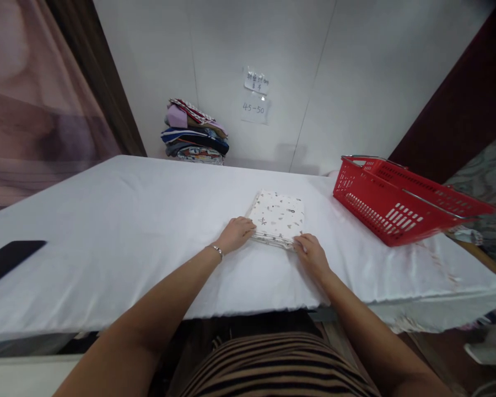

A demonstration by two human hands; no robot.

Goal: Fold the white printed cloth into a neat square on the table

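Note:
A white cloth with a small dark print [278,215] lies folded into a flat, layered rectangle on the white-covered table [149,220]. At its near left corner, my left hand [236,234] has its fingers closed on the folded edge; a bracelet circles that wrist. My right hand [313,255] pinches the near right corner of the same cloth. Both thumbs are close to the front edge, where the stacked layers show.
A red plastic basket [397,204] with metal handles stands at the table's right. Folded clothes [196,135] are piled against the back wall. A flat black object [10,259] lies at the left edge. Paper signs [255,105] hang on the wall.

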